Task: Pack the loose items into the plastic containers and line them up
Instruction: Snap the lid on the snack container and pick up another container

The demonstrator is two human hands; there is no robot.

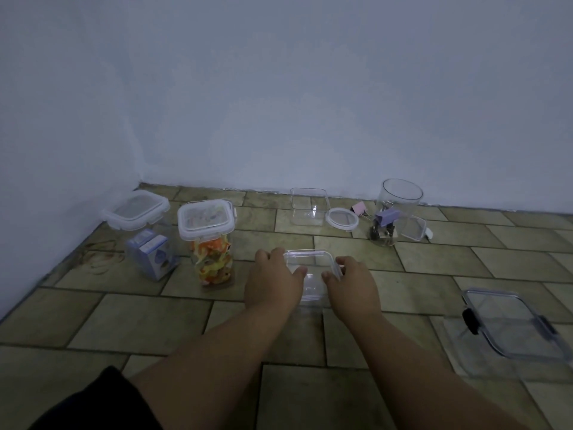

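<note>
A small clear square container [311, 274] stands on the tiled floor in front of me. My left hand [273, 282] grips its left side and my right hand [352, 285] grips its right side, thumbs over the rim. To the left stand two lidded containers: one [145, 234] with a blue-and-white box inside, one [210, 243] full of orange and yellow pieces. Near the wall sit an empty clear square container [308, 206], a round lid [342, 219], a loose pink binder clip [359, 210] and a round clear jar [393, 212] with binder clips in it.
A small square lid [414, 228] leans by the round jar. A large clear lidded container with black latches [514, 330] lies at the right. Pale walls meet in a corner at the back left. A dark cloth [93, 405] shows at the bottom left.
</note>
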